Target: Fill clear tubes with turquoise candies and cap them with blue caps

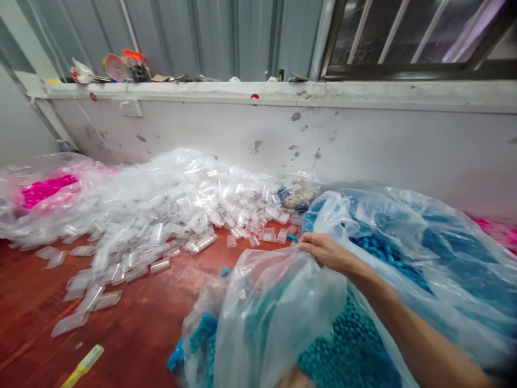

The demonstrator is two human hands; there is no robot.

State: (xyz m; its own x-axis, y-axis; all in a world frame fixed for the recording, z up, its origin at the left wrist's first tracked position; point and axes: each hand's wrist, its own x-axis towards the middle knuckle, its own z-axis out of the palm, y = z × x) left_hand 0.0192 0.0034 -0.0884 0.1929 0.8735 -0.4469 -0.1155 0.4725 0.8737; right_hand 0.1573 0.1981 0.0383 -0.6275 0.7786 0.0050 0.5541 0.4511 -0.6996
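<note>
The right hand (323,249) holds the upper edge of a clear bag (278,264) at the near centre of the scene, its grip pinching the thin film. A small blue piece (292,237) shows right at the fingertips; whether it is held or only lies beyond them cannot be told. What seems to be the left hand (297,379) shows only as a strip of skin at the near edge, so the state of its grip cannot be told. Inside the bag lie teal beads (343,345), seen partly through the film.

The step in hand looks like managing the bag's mouth. The next move probably calls for a steady hold on the film, since it looks slack and the loose beads could spill if it tipped.

The surface (137,328) is red and worn. Clear plastic pieces (194,215) heap across its far side and scatter to the left; a yellow tool (83,366) lies near left. To the right is a larger bag (404,215) of blue pieces (388,256), and far left a bright pink bundle (50,191). Beyond stand a scuffed white wall (363,140), a cluttered ledge (202,92), grey ribbed panels (181,37) and a barred window (404,32).
</note>
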